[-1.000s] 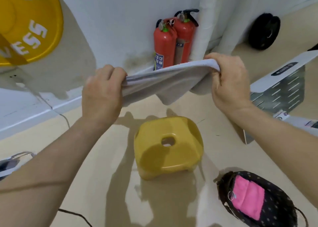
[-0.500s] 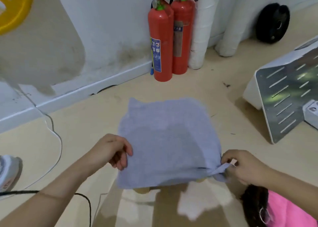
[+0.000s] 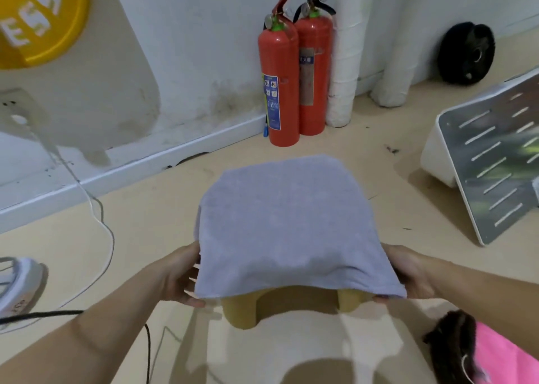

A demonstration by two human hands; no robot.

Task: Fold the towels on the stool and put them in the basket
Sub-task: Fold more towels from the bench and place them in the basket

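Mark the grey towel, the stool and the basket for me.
grey towel [image 3: 285,226]: head view, middle of its top face.
stool [image 3: 239,310]: head view, near leg under the towel's edge.
basket [image 3: 449,338]: head view, dark rim, lower right.

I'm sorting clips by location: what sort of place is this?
Probably an indoor utility or storage corner: two red fire extinguishers stand by a stained wall beside white wrapped pipes.

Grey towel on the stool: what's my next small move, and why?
Probably lift the near edge and carry it over to the far edge, folding the grey towel in half. It lies spread flat over the yellow stool, unfolded, and the left hand and right hand hold its two near corners.
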